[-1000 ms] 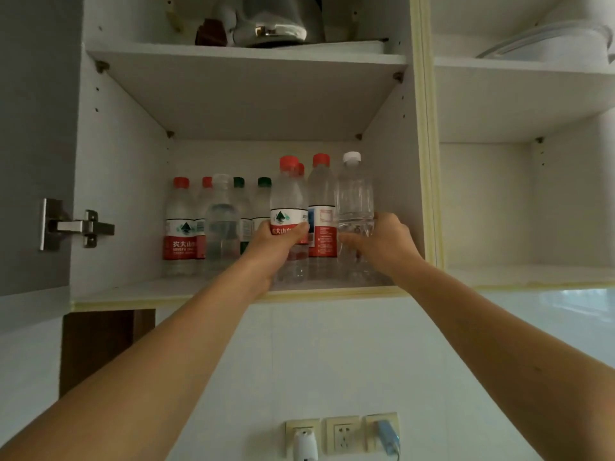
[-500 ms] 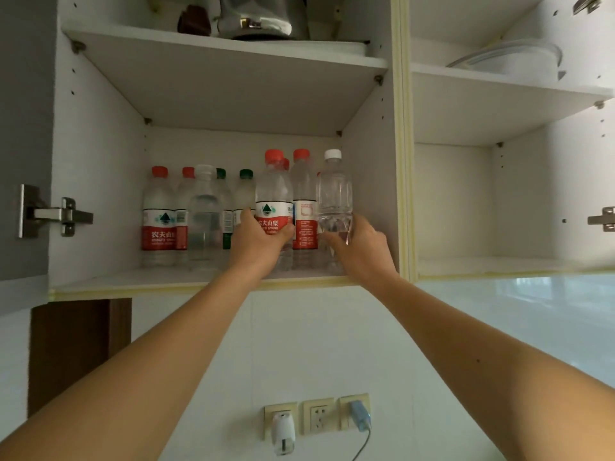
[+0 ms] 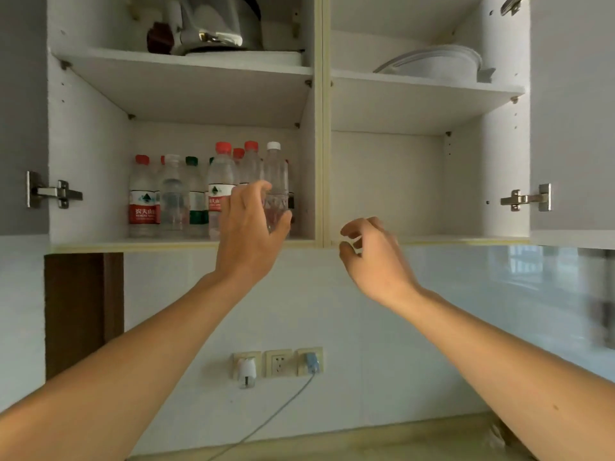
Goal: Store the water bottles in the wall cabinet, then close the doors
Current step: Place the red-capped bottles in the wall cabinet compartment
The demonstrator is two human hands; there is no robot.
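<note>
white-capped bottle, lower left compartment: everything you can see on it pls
The clear plastic bottle with the white screw cap stands upright at the right end of the bottle group on the lower left shelf of the white wall cabinet, near the centre divider. It carries no visible label and looks see-through, with ribbing lower down; any fill level cannot be told. The left hand hides its lower left part; whether they touch is unclear. Red-capped bottles stand close on its left.

bottles (image 3: 213, 194) on lower-left shelf | left hand (image 3: 248, 234), right hand (image 3: 372, 257) empty
</note>
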